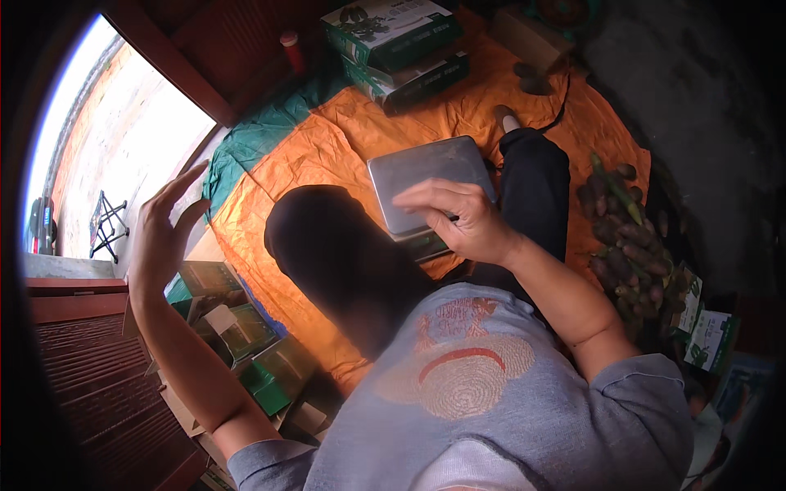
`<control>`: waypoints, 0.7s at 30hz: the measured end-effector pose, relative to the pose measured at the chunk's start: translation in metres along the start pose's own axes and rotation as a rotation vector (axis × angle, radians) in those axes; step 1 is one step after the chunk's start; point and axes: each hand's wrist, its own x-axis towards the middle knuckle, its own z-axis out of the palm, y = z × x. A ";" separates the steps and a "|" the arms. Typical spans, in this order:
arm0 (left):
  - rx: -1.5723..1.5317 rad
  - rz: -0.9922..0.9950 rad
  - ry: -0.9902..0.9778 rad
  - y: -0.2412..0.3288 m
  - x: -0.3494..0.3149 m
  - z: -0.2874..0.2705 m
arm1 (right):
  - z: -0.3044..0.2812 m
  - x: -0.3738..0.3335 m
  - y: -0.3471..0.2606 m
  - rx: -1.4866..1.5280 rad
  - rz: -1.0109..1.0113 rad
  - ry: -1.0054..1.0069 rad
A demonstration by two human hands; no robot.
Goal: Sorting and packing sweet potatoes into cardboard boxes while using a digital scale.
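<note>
Fingers and thumb stand apart on the raised left hand (160, 233) at nine o'clock; the right hand (472, 221), likewise parted, hides some of the plate (422, 166) (contact unclear).

The metal plate (405, 172) is shining silver. The sheet (315, 164) is showing orange, the far-left cloth (254, 146) is showing green. The grey near shirt (499, 393) is carrying a beige-and-red pattern.

Satin metal platform (419, 162), crinkled tarpaulin (319, 155)
We see the metal smooth, the tarpaulin faintly shiny, glossy printed cardboard cartons (397, 37) at its far edge.
</note>
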 end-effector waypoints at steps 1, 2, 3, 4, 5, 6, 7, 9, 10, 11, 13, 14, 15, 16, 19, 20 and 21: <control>-0.041 0.043 -0.019 0.000 0.011 0.010 | -0.004 -0.007 -0.003 -0.014 0.026 -0.004; -0.080 0.079 -0.036 -0.003 0.019 0.021 | -0.006 -0.012 -0.005 -0.016 0.020 -0.005; -0.119 0.082 -0.066 -0.007 0.025 0.030 | -0.007 -0.019 -0.004 -0.029 0.017 0.021; -0.106 0.105 -0.077 -0.003 0.034 0.042 | -0.010 -0.026 -0.004 -0.047 0.019 0.052; -0.099 0.125 -0.092 -0.005 0.039 0.053 | -0.012 -0.031 -0.005 -0.053 0.022 0.062; -0.092 0.143 -0.107 -0.007 0.045 0.064 | -0.015 -0.037 -0.005 -0.055 0.022 0.061; -0.121 0.178 -0.113 -0.005 0.052 0.074 | -0.018 -0.044 -0.003 -0.055 0.064 0.078; -0.206 0.191 -0.121 0.009 0.064 0.088 | -0.023 -0.053 0.003 -0.075 0.104 0.097; -0.243 0.224 -0.054 0.007 0.070 0.102 | -0.026 -0.054 0.003 -0.070 0.101 0.090; -0.266 0.237 -0.006 0.011 0.078 0.109 | -0.028 -0.055 0.004 -0.063 0.118 0.094; -0.361 0.255 0.130 0.019 0.094 0.127 | -0.032 -0.057 0.009 -0.068 0.130 0.097; -0.431 0.260 0.223 0.023 0.101 0.136 | -0.033 -0.057 0.010 -0.066 0.130 0.091; -0.455 0.232 0.280 0.026 0.107 0.142 | -0.035 -0.056 0.010 -0.052 0.135 0.106; -0.458 0.230 0.278 0.031 0.113 0.146 | -0.037 -0.056 0.010 -0.040 0.142 0.125; -0.611 0.089 0.415 0.038 0.132 0.153 | -0.050 -0.055 0.008 -0.038 0.109 0.142; -0.613 0.088 0.410 0.037 0.139 0.156 | -0.054 -0.055 0.008 -0.038 0.114 0.143; -0.650 0.086 0.462 0.037 0.146 0.160 | -0.059 -0.056 0.008 -0.063 0.105 0.167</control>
